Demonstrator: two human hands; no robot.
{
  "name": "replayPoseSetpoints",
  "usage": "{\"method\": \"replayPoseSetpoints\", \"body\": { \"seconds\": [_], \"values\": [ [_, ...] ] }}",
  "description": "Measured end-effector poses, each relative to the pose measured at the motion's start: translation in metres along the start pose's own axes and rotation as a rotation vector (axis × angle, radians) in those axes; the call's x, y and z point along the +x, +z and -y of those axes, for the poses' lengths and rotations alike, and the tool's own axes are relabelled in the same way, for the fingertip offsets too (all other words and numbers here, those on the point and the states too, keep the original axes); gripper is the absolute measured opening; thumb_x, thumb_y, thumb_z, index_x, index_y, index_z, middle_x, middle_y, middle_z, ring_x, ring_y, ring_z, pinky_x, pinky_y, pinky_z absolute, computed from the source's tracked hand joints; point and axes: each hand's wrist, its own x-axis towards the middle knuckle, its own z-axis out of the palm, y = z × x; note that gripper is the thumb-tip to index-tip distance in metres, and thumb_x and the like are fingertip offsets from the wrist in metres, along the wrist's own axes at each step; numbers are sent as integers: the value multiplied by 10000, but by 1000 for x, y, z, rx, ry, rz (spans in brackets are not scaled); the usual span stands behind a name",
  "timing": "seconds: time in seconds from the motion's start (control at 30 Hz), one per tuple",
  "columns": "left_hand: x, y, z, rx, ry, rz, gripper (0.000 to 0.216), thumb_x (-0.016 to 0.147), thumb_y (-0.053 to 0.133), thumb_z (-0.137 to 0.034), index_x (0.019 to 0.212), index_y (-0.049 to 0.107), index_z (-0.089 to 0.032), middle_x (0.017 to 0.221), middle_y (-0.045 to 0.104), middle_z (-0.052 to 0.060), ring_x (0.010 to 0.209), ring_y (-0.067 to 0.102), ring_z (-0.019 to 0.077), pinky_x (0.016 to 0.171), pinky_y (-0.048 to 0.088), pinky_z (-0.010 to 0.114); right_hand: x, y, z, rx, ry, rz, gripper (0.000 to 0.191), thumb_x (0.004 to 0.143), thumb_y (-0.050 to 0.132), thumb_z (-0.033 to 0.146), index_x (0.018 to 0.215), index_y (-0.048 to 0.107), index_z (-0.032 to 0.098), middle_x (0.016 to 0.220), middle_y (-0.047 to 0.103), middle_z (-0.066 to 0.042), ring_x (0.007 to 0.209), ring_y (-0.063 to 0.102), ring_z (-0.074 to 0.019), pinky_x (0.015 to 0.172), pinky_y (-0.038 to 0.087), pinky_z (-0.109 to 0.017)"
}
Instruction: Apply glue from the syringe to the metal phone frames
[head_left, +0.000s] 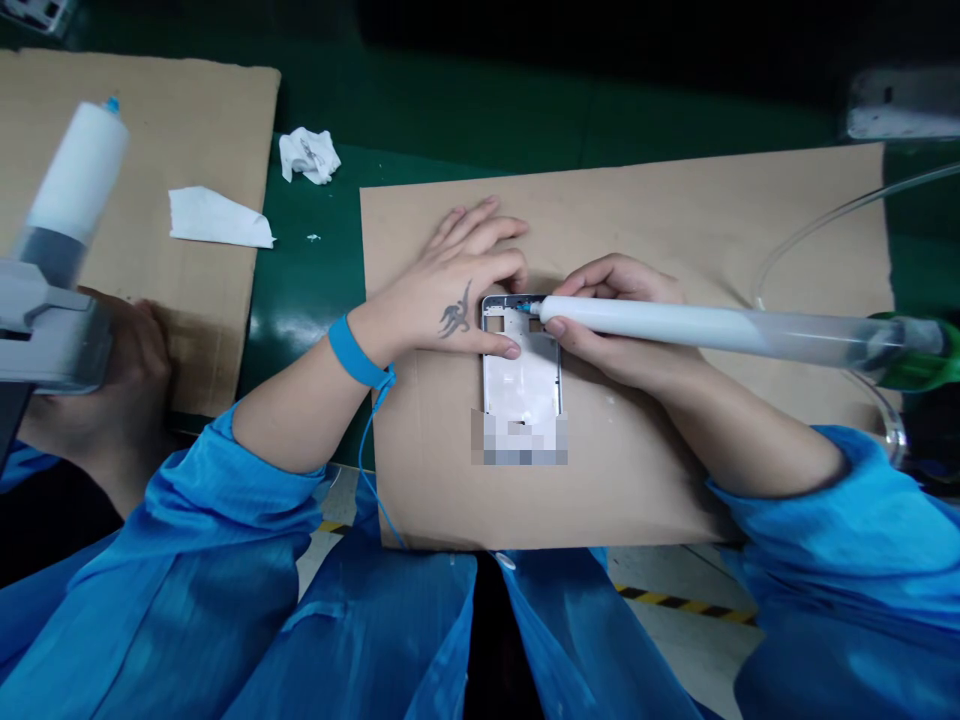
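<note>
A white phone frame (521, 375) lies flat on a brown cardboard sheet (675, 210). My left hand (457, 295) rests on its upper left edge, fingers stretched flat, thumb pressing the frame's top part. My right hand (615, 325) is closed round a long white glue syringe (720, 330), held almost level. The syringe's blue tip (525, 309) touches the frame's top edge. A blue wrist strap (354, 352) with a thin cord sits on my left wrist.
Another person's hand (112, 390) at the left holds a dispenser with a white cartridge (75, 190) over a second cardboard sheet (187, 110). White tissue pieces (307, 155) lie on the green table. A clear tube (825, 220) curves at the right.
</note>
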Motion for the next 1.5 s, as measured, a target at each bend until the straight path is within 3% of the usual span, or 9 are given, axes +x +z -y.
{"method": "replayPoseSetpoints", "body": {
  "seconds": [0.13,0.63,1.5],
  "values": [
    [0,2,4,-9,19,-23,797,731,882,-927,1162,763,-267,1732,543,164,1752,248,553,1426,89,795,0,0,1,-11,18,1,386,793,987,542,947,745,283,837,814,-27,697,750,-213,608,613,-347],
    [0,1,3,-16,17,-19,817,740,857,-952,1178,774,-267,1738,540,165,1749,261,543,1434,92,776,1,-3,2,-7,42,-7,320,783,980,461,929,758,282,874,822,-38,737,765,-224,641,645,-357],
    [-2,0,0,7,12,-15,807,773,826,-963,1167,763,-262,1741,538,163,1768,229,541,1440,56,792,0,-7,1,-21,57,-7,397,813,958,589,930,739,279,850,804,-43,685,729,-215,580,581,-345]
  ]
}}
